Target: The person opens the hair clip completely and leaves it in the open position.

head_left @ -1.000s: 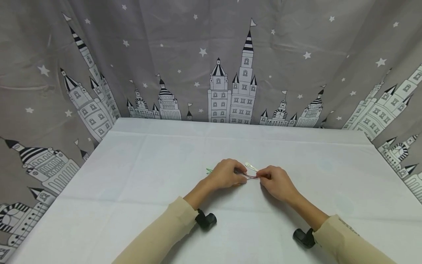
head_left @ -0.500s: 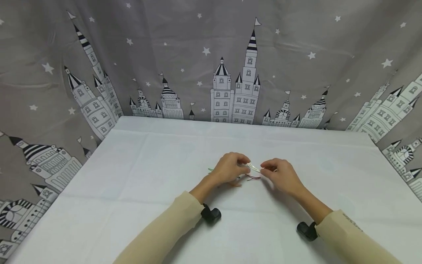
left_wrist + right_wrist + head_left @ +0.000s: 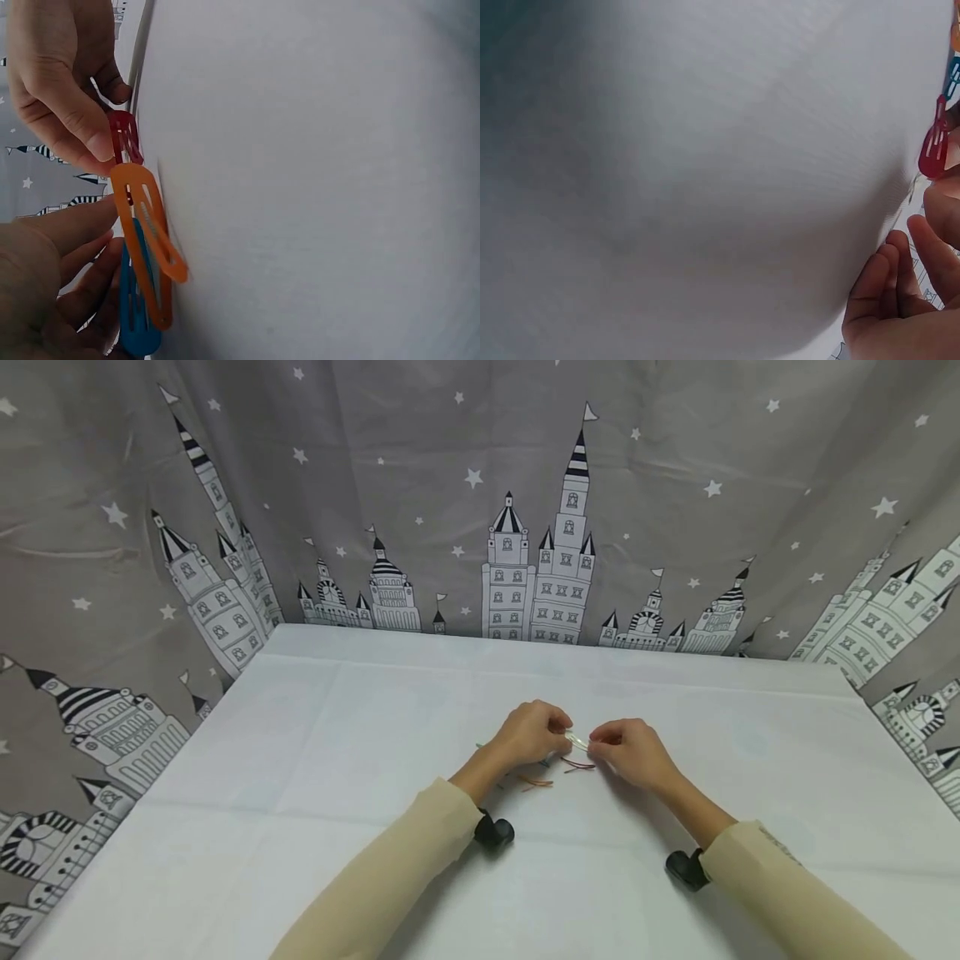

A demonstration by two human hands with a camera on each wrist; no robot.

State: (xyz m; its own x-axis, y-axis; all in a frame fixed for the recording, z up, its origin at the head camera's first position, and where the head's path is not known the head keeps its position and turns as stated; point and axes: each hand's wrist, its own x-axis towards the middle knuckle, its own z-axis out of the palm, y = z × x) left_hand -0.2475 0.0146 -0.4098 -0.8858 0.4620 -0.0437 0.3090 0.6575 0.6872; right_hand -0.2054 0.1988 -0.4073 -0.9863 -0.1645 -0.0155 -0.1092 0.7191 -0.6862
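A whitish snap hair clip (image 3: 577, 741) lies between my two hands in the head view. My left hand (image 3: 531, 732) pinches its left end with thumb and fingers. At the other end, the thumb and fingertips of my right hand (image 3: 630, 750) grip it. Just nearer than the hands lies a red snap hair clip (image 3: 124, 135), sprung partly apart. An orange snap hair clip (image 3: 133, 172) stands bent wide open in the left wrist view, with a blue snap hair clip (image 3: 141, 341) behind it. My fingers hide much of the whitish clip in both wrist views.
A bit of a green clip (image 3: 481, 745) shows beyond the left wrist. White cloth (image 3: 375, 735) covers the table. A grey curtain (image 3: 420, 460) printed with castles and stars hangs behind it. Black wrist cameras (image 3: 495, 832) sit at both cuffs.
My hands have left the red clip and shifted slightly away from me to the whitish one. The red and orange clips now lie uncovered in front of the hands.
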